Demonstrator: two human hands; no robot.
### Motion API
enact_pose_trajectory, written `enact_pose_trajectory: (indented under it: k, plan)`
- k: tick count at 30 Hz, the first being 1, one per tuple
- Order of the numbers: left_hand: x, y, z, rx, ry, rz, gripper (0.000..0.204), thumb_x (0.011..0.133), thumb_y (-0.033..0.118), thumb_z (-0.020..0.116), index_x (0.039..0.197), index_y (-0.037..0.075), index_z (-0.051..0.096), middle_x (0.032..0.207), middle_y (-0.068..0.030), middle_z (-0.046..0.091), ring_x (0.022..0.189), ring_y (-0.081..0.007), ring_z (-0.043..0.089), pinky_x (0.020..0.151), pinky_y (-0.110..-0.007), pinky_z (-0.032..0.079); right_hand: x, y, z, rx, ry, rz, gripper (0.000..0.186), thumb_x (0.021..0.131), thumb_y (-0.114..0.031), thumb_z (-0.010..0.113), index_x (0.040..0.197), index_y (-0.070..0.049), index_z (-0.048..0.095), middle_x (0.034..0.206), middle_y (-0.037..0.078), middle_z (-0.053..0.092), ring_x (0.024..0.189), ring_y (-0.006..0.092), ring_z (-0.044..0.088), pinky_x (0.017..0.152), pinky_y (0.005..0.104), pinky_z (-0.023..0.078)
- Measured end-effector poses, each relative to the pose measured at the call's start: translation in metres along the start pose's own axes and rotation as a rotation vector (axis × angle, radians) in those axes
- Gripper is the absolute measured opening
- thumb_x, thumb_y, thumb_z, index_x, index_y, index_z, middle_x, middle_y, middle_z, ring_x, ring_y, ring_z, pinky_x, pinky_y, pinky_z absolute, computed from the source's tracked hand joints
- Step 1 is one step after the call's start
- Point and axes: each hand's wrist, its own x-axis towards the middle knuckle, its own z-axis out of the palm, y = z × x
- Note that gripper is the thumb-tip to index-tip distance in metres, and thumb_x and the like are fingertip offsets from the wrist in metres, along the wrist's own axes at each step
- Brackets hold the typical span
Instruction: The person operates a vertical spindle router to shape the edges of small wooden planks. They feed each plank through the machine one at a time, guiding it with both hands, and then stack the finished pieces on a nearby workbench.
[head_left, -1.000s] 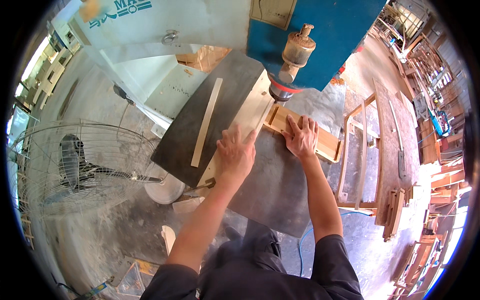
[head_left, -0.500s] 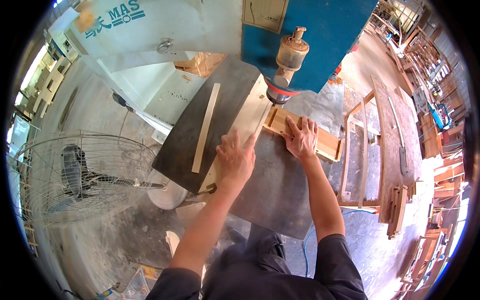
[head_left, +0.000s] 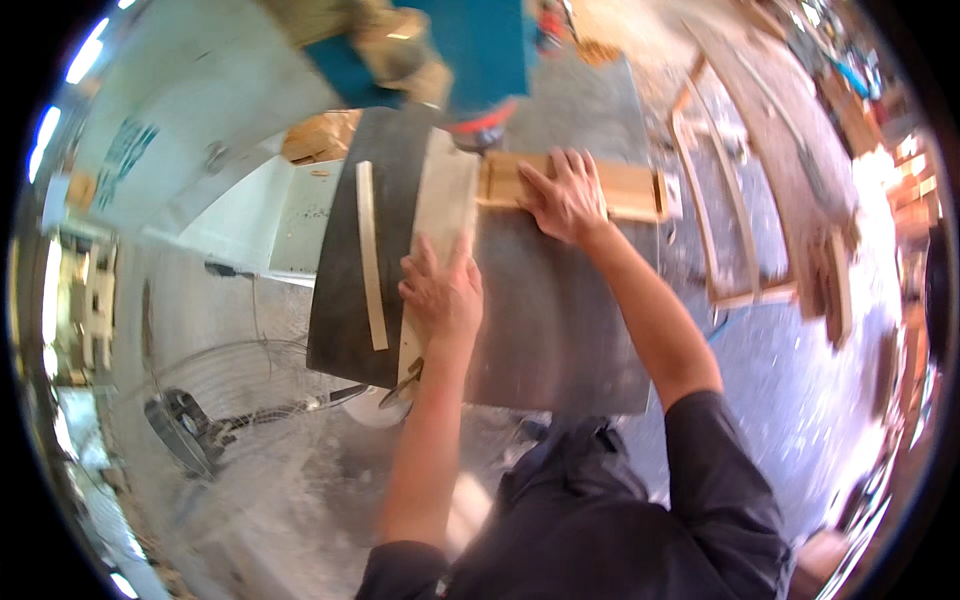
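Note:
My left hand lies with fingers spread on a long pale board that runs along the dark machine table. To its right, my right hand is laid over a narrow, shallow wooden piece with raised end strips. Its thumb points left and its fingers reach across to the far edge. The left end of this piece meets the board's right edge, just below the spindle head with a red ring, which is blurred. A thin wooden strip rests left of the pale board.
A blue and pale machine body rises behind the table. On the left stands a wire-caged fan. A wooden bench frame holds a large panel on the right. A white bucket sits below the table's near left corner.
The view has turned, so the table appears more upright and the machine has shifted left. Both hands remain in place on the pale board and the wooden piece.

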Motion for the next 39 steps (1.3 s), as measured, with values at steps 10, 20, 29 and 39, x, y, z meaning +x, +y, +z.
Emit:
enact_pose_trajectory:
  k: [10, 20, 29, 39]
  plan:
    - [0.005, -0.009, 0.002, 0.026, -0.080, 0.017, 0.058, 0.104, 0.035, 0.069, 0.160, 0.037, 0.059, 0.165, -0.0185, 0.046, 0.138, -0.0480, 0.054, 0.106, -0.065, 0.052, 0.003, -0.003, -0.006, -0.010, -0.153, 0.091, 0.057, 0.091, -0.047, 0.079, 0.145, -0.030, 0.071, 0.138, 0.023, 0.061, 0.136, 0.0415, 0.051, 0.124, 0.0658, 0.030]
    - [0.007, -0.002, 0.006, 0.014, -0.063, 0.034, 0.056, 0.104, 0.037, 0.069, 0.159, 0.035, 0.061, 0.165, -0.0193, 0.046, 0.139, -0.0469, 0.052, 0.107, -0.061, 0.051, 0.002, 0.003, -0.007, -0.004, -0.140, 0.082, 0.057, 0.093, -0.048, 0.078, 0.146, -0.029, 0.071, 0.141, 0.024, 0.061, 0.139, 0.0430, 0.050, 0.125, 0.0647, 0.027]
    - [0.016, 0.003, -0.001, -0.027, -0.038, 0.049, 0.057, 0.101, 0.034, 0.073, 0.157, 0.032, 0.063, 0.163, -0.0197, 0.047, 0.140, -0.0449, 0.051, 0.109, -0.059, 0.049, 0.006, 0.006, -0.007, 0.046, -0.071, 0.044, 0.059, 0.083, -0.041, 0.087, 0.140, -0.028, 0.073, 0.137, 0.022, 0.060, 0.133, 0.0435, 0.052, 0.121, 0.0640, 0.034]
    - [0.021, 0.001, 0.009, -0.133, 0.031, 0.029, 0.054, 0.100, 0.029, 0.073, 0.153, 0.032, 0.065, 0.164, -0.0199, 0.047, 0.137, -0.0470, 0.050, 0.106, -0.062, 0.045, 0.013, 0.003, -0.009, 0.007, -0.150, 0.039, 0.060, 0.086, -0.038, 0.086, 0.143, -0.028, 0.069, 0.140, 0.022, 0.057, 0.137, 0.0442, 0.050, 0.123, 0.0668, 0.035]
